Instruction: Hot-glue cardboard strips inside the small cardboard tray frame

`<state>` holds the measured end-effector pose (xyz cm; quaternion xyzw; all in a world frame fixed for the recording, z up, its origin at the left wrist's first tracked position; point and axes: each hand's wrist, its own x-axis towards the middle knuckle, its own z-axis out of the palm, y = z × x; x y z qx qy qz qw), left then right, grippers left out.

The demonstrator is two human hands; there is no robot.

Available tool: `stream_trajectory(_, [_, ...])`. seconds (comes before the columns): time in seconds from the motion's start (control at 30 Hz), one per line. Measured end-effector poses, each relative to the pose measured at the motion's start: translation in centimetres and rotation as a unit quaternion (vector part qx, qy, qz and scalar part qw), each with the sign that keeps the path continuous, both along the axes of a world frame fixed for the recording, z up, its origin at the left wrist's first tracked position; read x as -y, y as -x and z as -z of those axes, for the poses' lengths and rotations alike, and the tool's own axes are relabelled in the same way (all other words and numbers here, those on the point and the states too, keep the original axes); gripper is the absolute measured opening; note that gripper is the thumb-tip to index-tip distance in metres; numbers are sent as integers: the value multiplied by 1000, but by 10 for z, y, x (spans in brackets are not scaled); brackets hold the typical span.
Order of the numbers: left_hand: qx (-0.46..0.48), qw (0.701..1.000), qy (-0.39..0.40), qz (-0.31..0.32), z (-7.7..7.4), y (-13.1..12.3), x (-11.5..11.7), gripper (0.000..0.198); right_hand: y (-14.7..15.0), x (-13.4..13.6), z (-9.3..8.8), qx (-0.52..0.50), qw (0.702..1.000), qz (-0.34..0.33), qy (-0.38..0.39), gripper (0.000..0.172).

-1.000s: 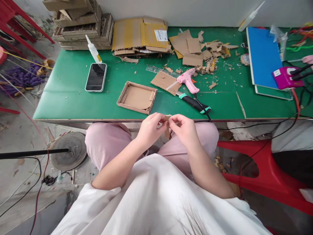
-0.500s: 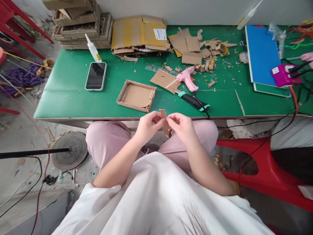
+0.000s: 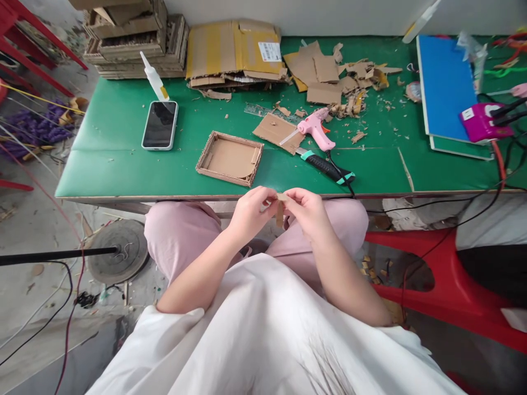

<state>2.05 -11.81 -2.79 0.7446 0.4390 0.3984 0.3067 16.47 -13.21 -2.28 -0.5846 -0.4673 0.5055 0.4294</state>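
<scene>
Head view – cardboard strip (image 3: 280, 211) pinched between both hands' fingers (image 3: 269, 198), below table edge (image 3: 164, 196)

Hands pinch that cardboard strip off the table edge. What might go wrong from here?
The small brown cardboard strip sits between fingertips of the left hand and right hand; a slip likely drops it. The black cord of the pink glue gun crosses the green table edge beside the right hand and might snag.

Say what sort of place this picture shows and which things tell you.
Likely a small craft workshop: a green table strewn with cardboard scraps, a pink glue gun near a shallow cardboard tray, and the left hand and right hand pinching a cardboard strip.
</scene>
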Motion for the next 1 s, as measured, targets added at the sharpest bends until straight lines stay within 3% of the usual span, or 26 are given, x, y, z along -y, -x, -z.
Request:
stream_trajectory(0.1, [67,988,134,-21,-1,-1,1,9,-1,-1,4,-4,1000,13,-4,27])
stream_trajectory(0.2, [94,979,176,-48,0,-3,1,10,-3,-1,6,7,1000,14,-16,25])
stream_trajectory(0.57, [53,989,119,-69,4,-6,2,6,-2,4,11,65,997,11,-38,18])
stream_trajectory(0.8, [26,997,36,-70,9,-6,4,5,0,4,8,63,997,25,-33,15])
stream_trajectory(1.0, [68,992,75,-71,11,-6,5,8,3,3,12,10,1000,8,-5,26])
